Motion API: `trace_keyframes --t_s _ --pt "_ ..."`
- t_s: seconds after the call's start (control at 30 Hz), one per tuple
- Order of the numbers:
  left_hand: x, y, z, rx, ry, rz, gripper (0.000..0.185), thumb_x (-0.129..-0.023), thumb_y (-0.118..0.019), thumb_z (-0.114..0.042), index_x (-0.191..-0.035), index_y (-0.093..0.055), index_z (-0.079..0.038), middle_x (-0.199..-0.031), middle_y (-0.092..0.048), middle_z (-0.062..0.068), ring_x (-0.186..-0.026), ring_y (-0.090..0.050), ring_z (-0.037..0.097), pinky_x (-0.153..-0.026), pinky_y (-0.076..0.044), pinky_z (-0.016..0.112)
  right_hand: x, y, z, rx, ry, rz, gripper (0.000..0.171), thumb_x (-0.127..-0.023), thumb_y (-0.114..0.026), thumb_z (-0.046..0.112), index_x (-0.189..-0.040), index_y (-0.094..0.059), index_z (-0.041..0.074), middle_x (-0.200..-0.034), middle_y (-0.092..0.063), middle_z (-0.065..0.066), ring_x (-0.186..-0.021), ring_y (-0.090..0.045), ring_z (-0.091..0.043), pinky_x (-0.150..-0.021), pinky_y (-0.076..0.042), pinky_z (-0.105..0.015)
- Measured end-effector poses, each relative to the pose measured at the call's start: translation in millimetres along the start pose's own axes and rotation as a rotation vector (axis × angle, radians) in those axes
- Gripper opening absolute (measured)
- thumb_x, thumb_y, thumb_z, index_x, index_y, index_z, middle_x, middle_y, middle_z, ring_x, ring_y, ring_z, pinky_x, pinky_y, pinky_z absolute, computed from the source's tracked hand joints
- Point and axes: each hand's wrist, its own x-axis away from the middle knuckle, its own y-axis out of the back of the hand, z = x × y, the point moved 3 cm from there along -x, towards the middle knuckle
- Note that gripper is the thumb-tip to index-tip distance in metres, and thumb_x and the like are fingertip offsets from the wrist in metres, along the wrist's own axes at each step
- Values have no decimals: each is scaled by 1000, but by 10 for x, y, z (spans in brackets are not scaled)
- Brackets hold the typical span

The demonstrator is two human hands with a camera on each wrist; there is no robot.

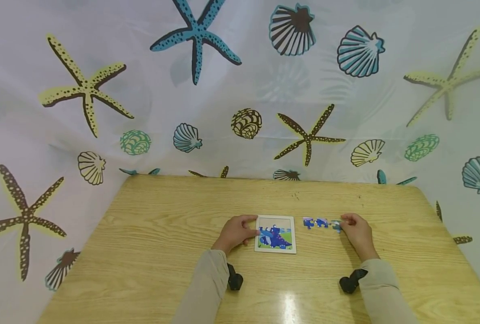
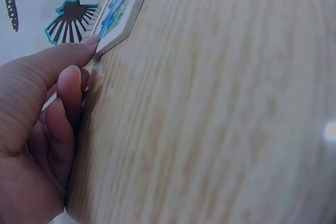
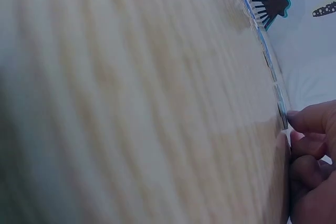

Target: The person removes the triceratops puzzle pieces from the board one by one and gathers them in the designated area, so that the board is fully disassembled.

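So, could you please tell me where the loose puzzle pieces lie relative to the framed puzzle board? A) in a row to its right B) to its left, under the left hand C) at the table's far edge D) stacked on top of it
A: the loose puzzle pieces lie in a row right of the puzzle board, with the right hand at the row's end.

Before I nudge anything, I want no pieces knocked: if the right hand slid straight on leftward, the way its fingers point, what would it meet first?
Probably the row of loose blue jigsaw pieces touching the right hand fingertips; beyond them, the white-framed square dinosaur puzzle board.
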Motion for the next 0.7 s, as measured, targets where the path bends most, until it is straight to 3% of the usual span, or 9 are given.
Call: trace_keyframes --t_s 0.7 --pt "-31 4 54 2 4 -12 52 -75 -73 -25 -124 -56 -21 -59 -50 2 -42 -49 14 -46 -37 27 50 5 21 -37 -38 -10 29 -90 -52 21 -108 -60 0 -99 -58 -14 -87 -50 -21 -71 -39 -29"
